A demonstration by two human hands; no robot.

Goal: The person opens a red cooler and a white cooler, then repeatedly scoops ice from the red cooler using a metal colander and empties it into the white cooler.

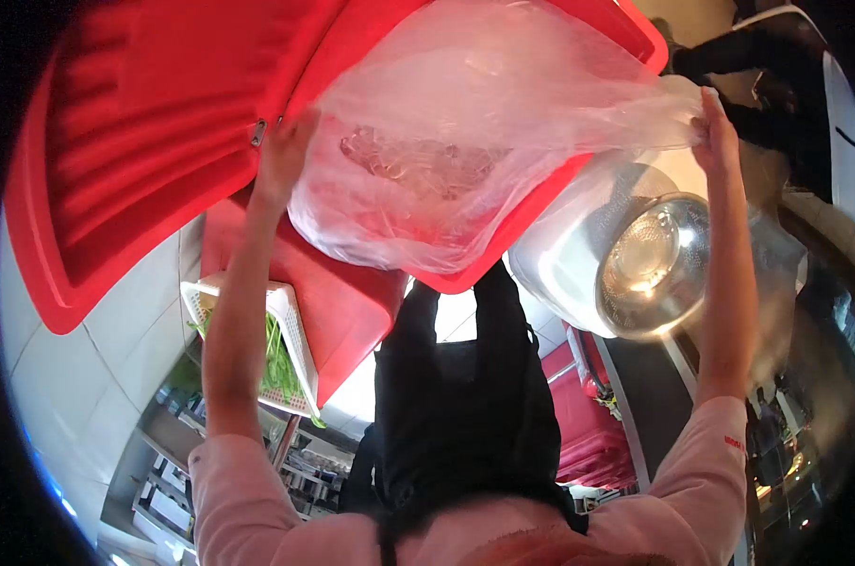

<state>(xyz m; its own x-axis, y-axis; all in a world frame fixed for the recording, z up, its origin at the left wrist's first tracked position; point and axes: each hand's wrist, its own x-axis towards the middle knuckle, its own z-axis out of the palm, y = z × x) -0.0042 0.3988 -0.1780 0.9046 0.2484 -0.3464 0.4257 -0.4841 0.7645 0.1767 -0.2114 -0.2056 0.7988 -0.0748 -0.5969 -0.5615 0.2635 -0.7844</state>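
A large clear plastic bag (503, 75) lines a red bin (550, 193) in front of me. Inside it lie pale, glassy pieces (427, 165) that I cannot identify. My right hand (713, 127) grips the bag's gathered edge at the upper right, pulling it out taut past the bin's rim. My left hand (293, 141) is at the bag's left edge, beside the open red lid (163, 113); its fingers are blurred and partly lost against the plastic.
A metal colander (654, 269) stands at the right, by a white container (555, 259). A white basket (300, 354) with green vegetables is at the lower left. Another person's dark-clothed arm (738, 52) shows at the upper right.
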